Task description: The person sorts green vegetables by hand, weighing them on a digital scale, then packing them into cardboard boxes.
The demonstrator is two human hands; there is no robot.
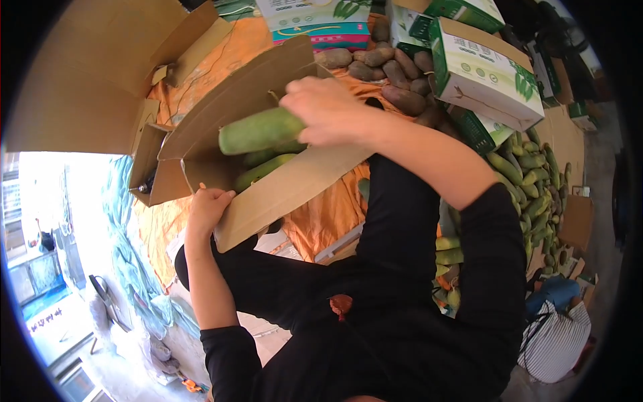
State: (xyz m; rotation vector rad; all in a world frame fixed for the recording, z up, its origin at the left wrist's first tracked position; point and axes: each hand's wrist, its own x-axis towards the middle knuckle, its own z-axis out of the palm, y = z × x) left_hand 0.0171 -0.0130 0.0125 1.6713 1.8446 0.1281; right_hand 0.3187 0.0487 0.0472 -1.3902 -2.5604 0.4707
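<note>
My right hand (325, 110) is closed around one end of a long, pale green melon (258, 131), slightly blurred, above the opening of a cardboard box (295, 191). More green melons (264, 169) lie inside that box, partly hidden by its near flap and the held melon. At the box's left corner, my left hand (211, 201) pinches the cardboard edge between thumb and fingers. The box tilts in front of my bent legs, with its flaps standing up.
Orange sheeting (328, 208) lies under the box. Brown elongated produce (402, 74) is heaped beyond it, beside white-and-green printed cartons (489, 74). A large pile of green and yellowish melons (536, 181) lies right. Another open cardboard box (87, 80) stands upper left.
</note>
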